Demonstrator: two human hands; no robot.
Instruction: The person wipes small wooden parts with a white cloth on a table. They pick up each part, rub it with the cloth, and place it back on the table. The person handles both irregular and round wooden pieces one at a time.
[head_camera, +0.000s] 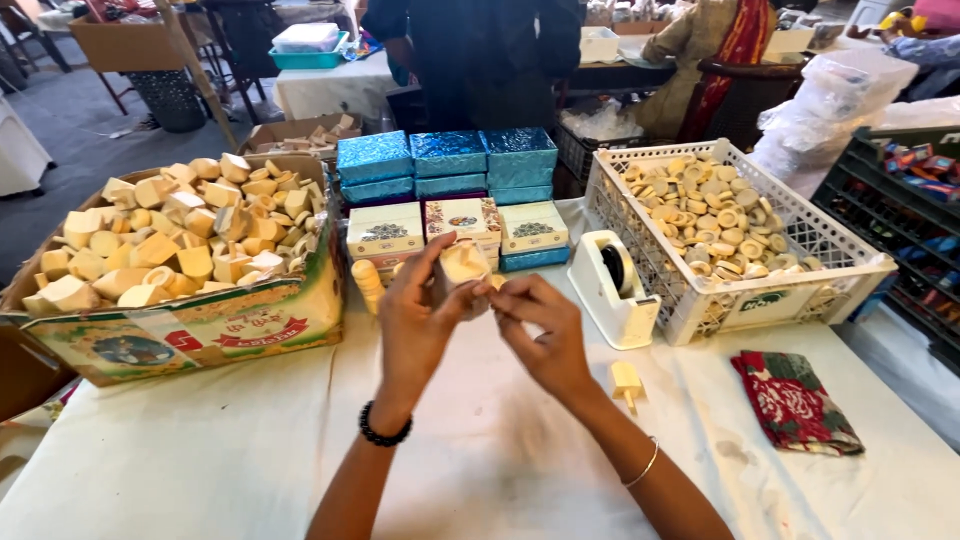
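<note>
Cream block of pale wood-like material (464, 264) sits pinched between the fingertips of both hands, raised above the white cloth-covered surface (200, 460) near its middle. The left hand (415, 320), with a black bead bracelet at the wrist, is closed on the block's left side, thumb and fingers bent round it. The right hand (545, 335), with a thin metal bangle, has its fingertips drawn together at the block's lower right edge; how firmly it grips cannot be told.

Just behind the hands stand small patterned cream gift boxes (385, 230), and behind those shiny blue glitter boxes (445, 155) in stacks. A white tape dispenser (615, 285) stands just right of the hands, and a small cream peg-shaped piece (627, 383) lies on the surface below it. Left is a cardboard box heaped with cream blocks (180, 310); right is a white plastic lattice crate of cream rings and discs (800, 285). A red floral folded cloth (795, 400) lies near the right edge.
</note>
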